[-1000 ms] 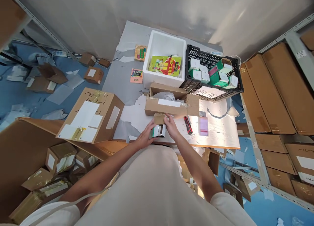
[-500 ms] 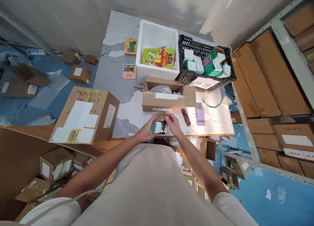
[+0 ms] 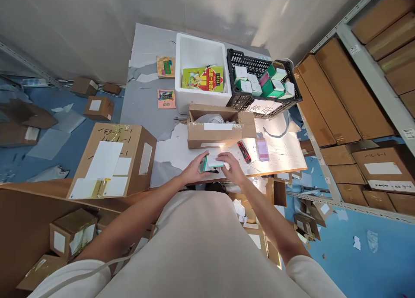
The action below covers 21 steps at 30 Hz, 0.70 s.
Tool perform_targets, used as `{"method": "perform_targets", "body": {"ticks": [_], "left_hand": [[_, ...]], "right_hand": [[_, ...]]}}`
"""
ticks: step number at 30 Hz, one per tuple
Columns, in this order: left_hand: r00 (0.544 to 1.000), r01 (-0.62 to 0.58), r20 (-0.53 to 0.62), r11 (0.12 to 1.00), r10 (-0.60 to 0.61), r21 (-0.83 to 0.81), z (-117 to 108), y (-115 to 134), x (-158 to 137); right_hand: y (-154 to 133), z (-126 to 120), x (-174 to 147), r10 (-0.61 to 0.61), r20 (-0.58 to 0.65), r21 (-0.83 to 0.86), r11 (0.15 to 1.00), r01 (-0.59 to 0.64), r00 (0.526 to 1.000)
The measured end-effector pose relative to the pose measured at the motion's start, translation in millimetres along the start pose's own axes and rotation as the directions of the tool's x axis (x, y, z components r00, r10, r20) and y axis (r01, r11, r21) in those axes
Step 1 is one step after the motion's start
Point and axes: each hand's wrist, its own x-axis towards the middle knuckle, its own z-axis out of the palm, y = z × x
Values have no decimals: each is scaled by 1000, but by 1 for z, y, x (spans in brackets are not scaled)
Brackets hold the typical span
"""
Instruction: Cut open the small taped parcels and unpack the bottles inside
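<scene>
A small green-and-white carton (image 3: pixel 214 161) is held near the table's front edge, with a white panel on its upper side. Wrapped around its left side is my left hand (image 3: pixel 193 170). The fingertips of my right hand (image 3: pixel 232 166) press on the carton's right side and white panel. Some dark content shows below the panel, too small to name. Just beyond stands an open cardboard box (image 3: pixel 210 138) with pale wrapping inside. A red-and-black utility knife (image 3: pixel 244 152) and a purple packet (image 3: pixel 263 150) lie to the right of my hands.
A white foam bin (image 3: pixel 202 98) holds yellow-green printed packets. Beside it, a black plastic crate (image 3: pixel 240 100) contains several green-and-white cartons. A large taped cardboard box (image 3: pixel 147 155) stands at left. Shelving with cardboard boxes (image 3: pixel 340 95) rises at right; two small booklets lie at the back left.
The carton's open end and a brown flap were showing between my hands; now a white panel covers its upper side. My right hand has come down onto it. The view has shifted slightly.
</scene>
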Motion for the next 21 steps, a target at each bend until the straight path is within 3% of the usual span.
{"method": "perform_targets", "body": {"ticks": [2, 4, 10, 14, 21], "left_hand": [[1000, 7, 12, 999, -7, 34, -5, 0, 8], [1000, 5, 15, 999, -6, 35, -9, 0, 15], [1000, 26, -4, 1000, -26, 13, -16, -7, 26], [999, 34, -42, 999, -32, 43, -11, -12, 25], [999, 41, -22, 999, -40, 19, -13, -5, 23]], "right_hand": [[-2, -4, -3, -110, 95, -164, 978, 125, 989], [-2, -8, -1, -132, 170, -256, 951, 173, 976], [6, -10, 22, -65, 262, -362, 918, 161, 963], [13, -2, 27, -41, 258, -456, 876, 158, 965], [14, -8, 33, -140, 426, -367, 877, 312, 894]]}}
